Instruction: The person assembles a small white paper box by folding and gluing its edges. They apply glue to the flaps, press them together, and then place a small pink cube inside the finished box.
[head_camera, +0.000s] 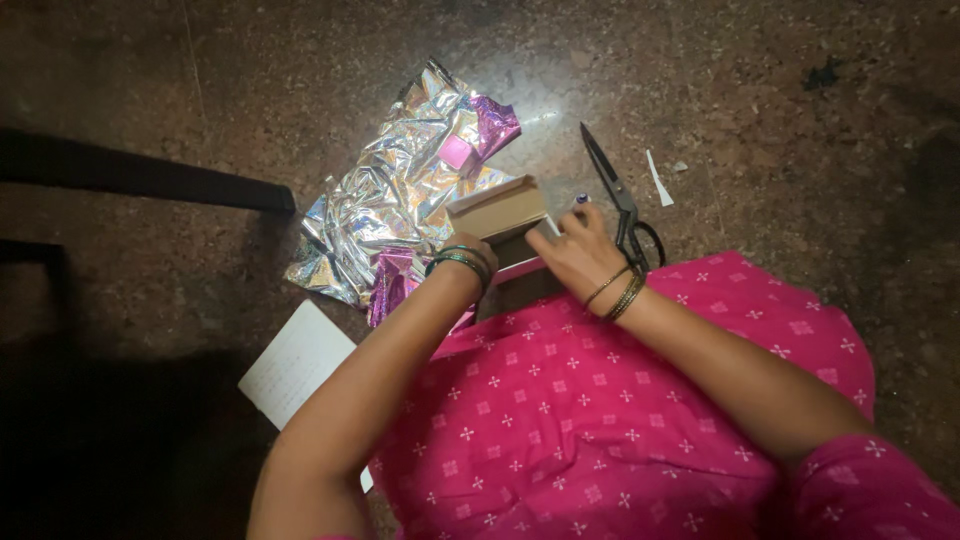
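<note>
1. The left hand (478, 252) and right hand (575, 250) both grip a small cardboard box (498, 208), held above the lap.
2. Crumpled silver-and-pink foil wrap (395, 215) lies on the stone floor (780, 120) just behind the box.
3. Black scissors (620, 195) rest beside the right hand; a white sheet (292, 362) lies left.

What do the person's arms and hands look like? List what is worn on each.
Both forearms are bare. The left hand is mostly hidden behind the box; its wrist carries a stack of green and metallic bangles. The right hand has thin gold-toned bangles at the wrist. A bright pink sleeve with small white cross motifs covers the right upper arm. No rings are discernible.
</note>
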